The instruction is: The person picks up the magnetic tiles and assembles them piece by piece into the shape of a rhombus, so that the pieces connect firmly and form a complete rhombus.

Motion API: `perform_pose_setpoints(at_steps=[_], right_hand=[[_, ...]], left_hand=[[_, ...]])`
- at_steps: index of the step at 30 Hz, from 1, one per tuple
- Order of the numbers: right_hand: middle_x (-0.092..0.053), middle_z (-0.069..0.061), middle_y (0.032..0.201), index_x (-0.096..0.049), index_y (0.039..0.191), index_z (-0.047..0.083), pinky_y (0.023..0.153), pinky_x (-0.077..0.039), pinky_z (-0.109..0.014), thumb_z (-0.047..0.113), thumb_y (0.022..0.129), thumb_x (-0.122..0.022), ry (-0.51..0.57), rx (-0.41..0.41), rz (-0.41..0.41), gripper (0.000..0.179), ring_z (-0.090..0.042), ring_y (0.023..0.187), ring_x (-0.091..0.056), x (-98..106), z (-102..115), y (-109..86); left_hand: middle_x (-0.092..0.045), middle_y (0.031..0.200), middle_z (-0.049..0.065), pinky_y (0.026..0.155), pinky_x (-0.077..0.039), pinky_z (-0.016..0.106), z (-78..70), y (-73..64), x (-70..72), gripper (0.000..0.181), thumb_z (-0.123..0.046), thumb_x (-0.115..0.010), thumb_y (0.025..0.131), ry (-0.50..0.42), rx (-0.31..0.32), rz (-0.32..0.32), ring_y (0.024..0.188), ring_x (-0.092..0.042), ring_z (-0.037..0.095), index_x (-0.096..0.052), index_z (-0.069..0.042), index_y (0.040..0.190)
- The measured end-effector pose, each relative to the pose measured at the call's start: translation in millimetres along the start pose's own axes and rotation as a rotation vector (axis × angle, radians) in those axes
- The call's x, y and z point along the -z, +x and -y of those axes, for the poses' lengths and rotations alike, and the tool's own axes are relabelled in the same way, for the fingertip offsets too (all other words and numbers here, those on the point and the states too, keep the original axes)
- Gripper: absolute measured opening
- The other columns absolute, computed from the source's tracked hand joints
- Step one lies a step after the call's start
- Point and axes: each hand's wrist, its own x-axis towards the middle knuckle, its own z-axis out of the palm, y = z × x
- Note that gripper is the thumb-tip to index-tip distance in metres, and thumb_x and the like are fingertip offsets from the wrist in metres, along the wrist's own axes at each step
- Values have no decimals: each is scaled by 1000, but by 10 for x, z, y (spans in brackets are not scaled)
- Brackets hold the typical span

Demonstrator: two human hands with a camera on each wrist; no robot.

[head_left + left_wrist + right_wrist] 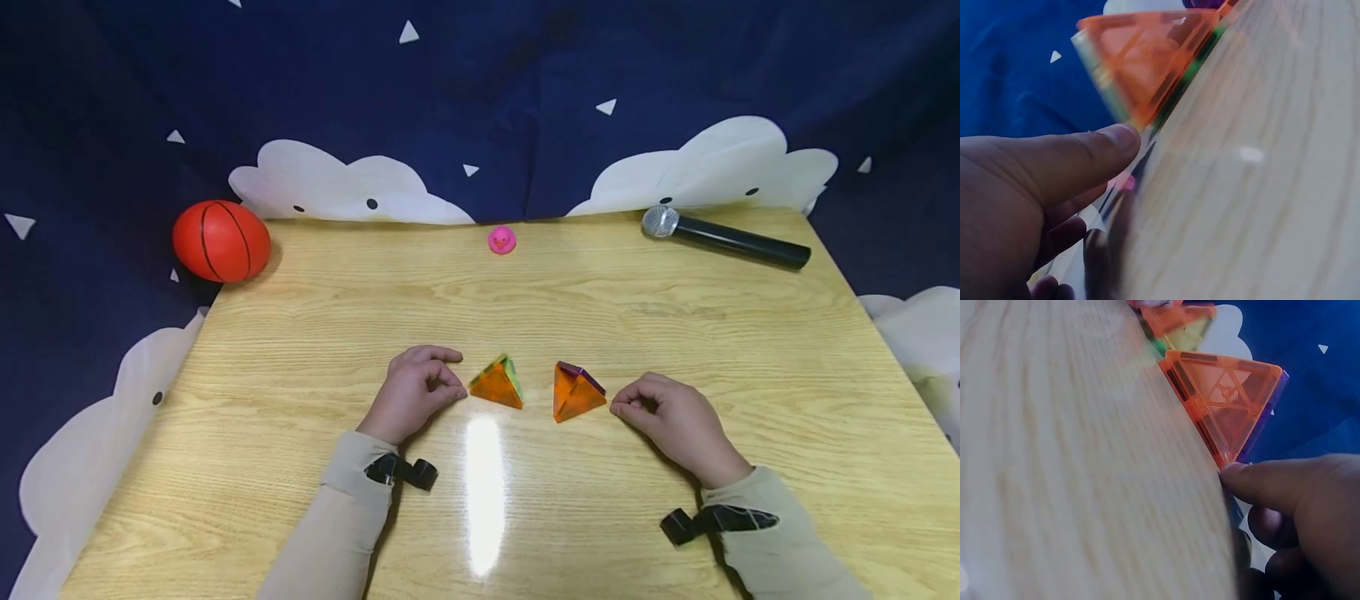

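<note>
Two small pyramids of translucent triangular magnetic tiles stand apart on the table. The left pyramid [497, 387] has an orange face and yellow-green sides; the right pyramid [577, 398] shows orange and purple. My left hand [412, 393] rests beside the left pyramid, its thumb tip by the lower corner of the orange tile [1147, 56] in the left wrist view. On the other side, my right hand [678, 423] lies with thumb and forefinger close together at the corner of the right pyramid's orange tile [1225, 394]. Whether either hand actually touches its pyramid is hard to tell.
A red toy basketball [221, 242] sits at the table's back left corner. Near the back edge are a pink rubber duck [502, 240] and a black microphone [738, 240]. A dark blue cloth with clouds [525, 100] hangs behind the wooden table [315, 283].
</note>
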Motion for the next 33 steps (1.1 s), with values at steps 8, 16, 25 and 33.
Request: perform_pose_setpoints(at_steps=[8, 16, 25, 33], right_hand=[[-55, 13, 78, -72, 100, 22, 58, -34, -26, 29, 84, -83, 5, -18, 25, 20, -7, 62, -43, -4, 19, 29], [-54, 11, 79, -70, 112, 19, 59, -30, -27, 34, 78, -87, 8, -5, 76, 41, -8, 64, -41, -66, 81, 139], [-54, 10, 75, -73, 102, 18, 58, -32, -27, 34, 83, -83, 26, -29, 75, 26, -8, 61, -42, -101, 102, 185], [-56, 8, 74, -71, 90, 20, 61, -39, -27, 21, 92, -75, 58, -57, 38, 5, -11, 65, -48, -101, 106, 187]], left_hand=[[-63, 129, 0, 114, -19, 51, 28, 2, -21, 22, -26, -86, 80, 9, -23, -20, 128, -49, 25, -72, -19, 96], [-55, 141, 5, 111, -21, 55, -76, 115, -169, 46, -39, -85, 79, 122, -97, 16, 133, -43, 29, -72, -16, 117], [-55, 142, 1, 112, -20, 54, -120, 186, -229, 21, -35, -82, 84, 163, -83, 38, 135, -41, 28, -76, -24, 101], [-59, 136, 4, 113, -18, 54, -104, 150, -210, 7, -22, -80, 87, 85, -113, -9, 133, -44, 31, -74, -24, 83]])
